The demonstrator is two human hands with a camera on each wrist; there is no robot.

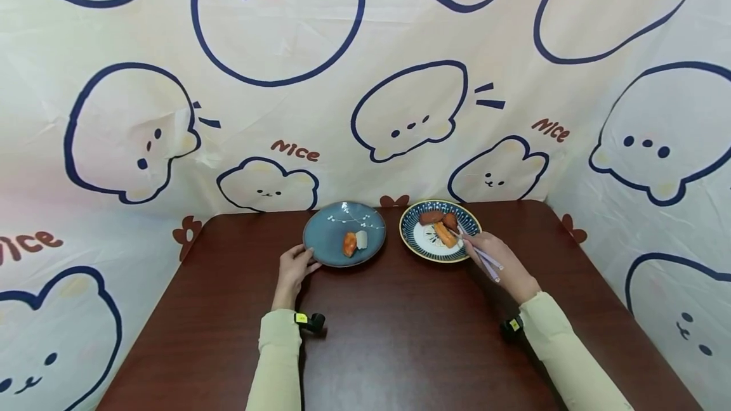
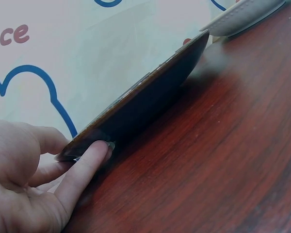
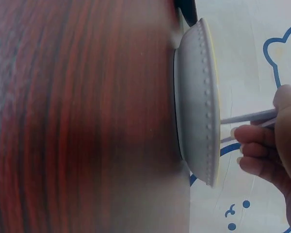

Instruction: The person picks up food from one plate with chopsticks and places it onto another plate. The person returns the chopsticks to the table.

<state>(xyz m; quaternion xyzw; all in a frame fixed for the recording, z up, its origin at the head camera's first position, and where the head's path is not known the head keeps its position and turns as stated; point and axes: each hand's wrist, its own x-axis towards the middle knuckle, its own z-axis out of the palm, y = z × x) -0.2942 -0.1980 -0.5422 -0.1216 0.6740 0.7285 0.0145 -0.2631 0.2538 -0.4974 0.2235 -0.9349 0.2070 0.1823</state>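
Observation:
My left hand (image 1: pixel 294 270) pinches the left rim of a blue-grey plate (image 1: pixel 325 233) decorated with white blossoms; the left wrist view shows digits on both sides of the edge. On that plate lie an orange-brown food piece (image 1: pixel 349 244) and a white piece (image 1: pixel 362 240). With my right hand (image 1: pixel 502 261) I hold pale purple chopsticks (image 1: pixel 490 262), their tips over a patterned plate (image 1: pixel 407 233) with a yellow rim. It carries a yellow-orange stick-shaped food piece (image 1: pixel 445 234), close to the tips, and brown pieces (image 1: pixel 431 217). In the right wrist view, the plate's side (image 3: pixel 196 107) hides the food.
Both plates stand side by side near the far edge of a dark brown wooden table (image 1: pixel 394 341). A cloth backdrop (image 1: pixel 331 113) with cartoon bear outlines rises behind the table and along its sides. Small cameras (image 1: pixel 313 322) are strapped to both wrists.

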